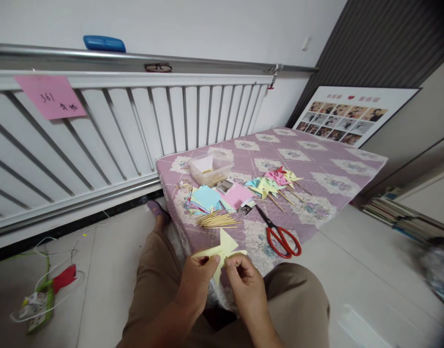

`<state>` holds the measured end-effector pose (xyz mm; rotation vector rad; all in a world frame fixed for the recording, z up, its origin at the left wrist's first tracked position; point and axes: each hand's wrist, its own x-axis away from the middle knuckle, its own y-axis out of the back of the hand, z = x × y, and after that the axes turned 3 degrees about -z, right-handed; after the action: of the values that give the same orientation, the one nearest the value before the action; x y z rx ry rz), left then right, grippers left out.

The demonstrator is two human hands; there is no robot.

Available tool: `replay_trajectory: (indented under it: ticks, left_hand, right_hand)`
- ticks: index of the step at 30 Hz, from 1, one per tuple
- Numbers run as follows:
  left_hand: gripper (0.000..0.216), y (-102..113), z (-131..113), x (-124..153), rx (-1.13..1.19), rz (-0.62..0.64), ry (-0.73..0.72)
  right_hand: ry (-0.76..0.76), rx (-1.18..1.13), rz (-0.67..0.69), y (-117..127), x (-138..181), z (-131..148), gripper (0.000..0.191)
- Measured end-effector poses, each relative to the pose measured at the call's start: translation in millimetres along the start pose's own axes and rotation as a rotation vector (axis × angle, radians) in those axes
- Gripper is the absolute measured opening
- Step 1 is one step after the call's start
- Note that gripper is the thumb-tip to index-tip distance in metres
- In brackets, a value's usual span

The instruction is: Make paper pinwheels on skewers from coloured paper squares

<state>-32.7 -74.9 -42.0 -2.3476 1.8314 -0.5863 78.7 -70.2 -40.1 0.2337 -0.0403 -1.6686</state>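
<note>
A pale yellow paper pinwheel (226, 241) is held up between my two hands over the near edge of the table. My left hand (197, 278) pinches it from the left, thumb on the paper near its middle. From the right, my right hand (245, 280) grips it close to the centre with thumb and fingertips; whether a pin sits there is too small to tell. Just beyond lie a bundle of thin wooden sticks (216, 221), a stack of coloured paper squares (205, 198) and a small packet of pins (245, 210). Red-handled scissors (280, 237) rest to the right.
Several finished pinwheels on sticks (267, 186) lie behind the scissors. A clear plastic box (211, 166) stands at the back left of the cloth-covered table (298, 154). A radiator (193, 116) runs along the wall. A power strip (40, 309) with cables lies on the floor.
</note>
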Motion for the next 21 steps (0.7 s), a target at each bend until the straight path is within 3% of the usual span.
replay_trajectory:
  ticks: [8,15,21]
  left_hand:
    - [0.018,2.5,4.2,-6.0,-0.039,-0.034,0.018]
    - [0.014,20.3,-13.3,-18.3,0.041,0.105,0.117]
    - [0.015,30.7,-35.3,-20.1,0.096,0.316,0.256]
  right_hand:
    - [-0.029,-0.089,0.042,1.0,7.1,0.0,0.018]
    - [0.018,-0.045,-0.069,39.5,-7.5,-13.4,0.014]
    - [0.183,0.139,0.236,61.6,-18.0,1.1,0.016]
